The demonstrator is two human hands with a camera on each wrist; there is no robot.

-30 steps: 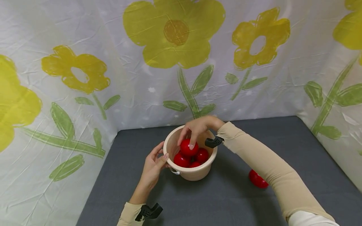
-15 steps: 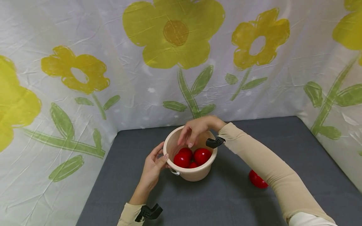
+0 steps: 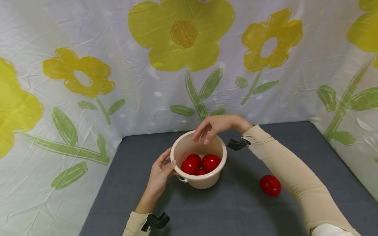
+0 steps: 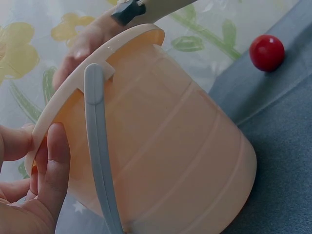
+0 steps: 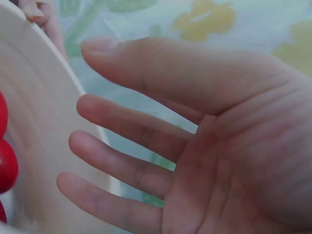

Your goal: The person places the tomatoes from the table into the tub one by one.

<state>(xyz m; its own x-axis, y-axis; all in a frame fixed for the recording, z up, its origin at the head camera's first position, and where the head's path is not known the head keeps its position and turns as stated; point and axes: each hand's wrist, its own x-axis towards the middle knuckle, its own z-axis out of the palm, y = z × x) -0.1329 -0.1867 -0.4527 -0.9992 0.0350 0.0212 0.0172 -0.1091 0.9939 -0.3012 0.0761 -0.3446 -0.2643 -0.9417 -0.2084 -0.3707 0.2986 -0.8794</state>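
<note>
A pale peach bucket [image 3: 203,183] stands at the middle of the dark table, tilted slightly in the head view. My left hand [image 3: 159,173] pinches its rim at the left, close to where the grey handle [image 4: 100,146] joins. Inside the bucket lie several shiny red round things [image 3: 210,163], smooth like tomatoes or balls. Over the far right part of the rim hovers my right hand [image 3: 217,126], fingers spread and bent a little, holding nothing. The right wrist view shows its bare palm. One more red round thing [image 3: 270,185] rests on the table, right of the bucket.
The dark grey cloth-covered table [image 3: 236,213] runs back to a white curtain [image 3: 141,85] printed with yellow flowers and green leaves. Each wrist wears a black camera mount, the left one [image 3: 157,221] near the front of the table.
My right hand let go of a red round thing inside the bucket, then rose and drew back to the right. The left hand and bucket stayed put.
</note>
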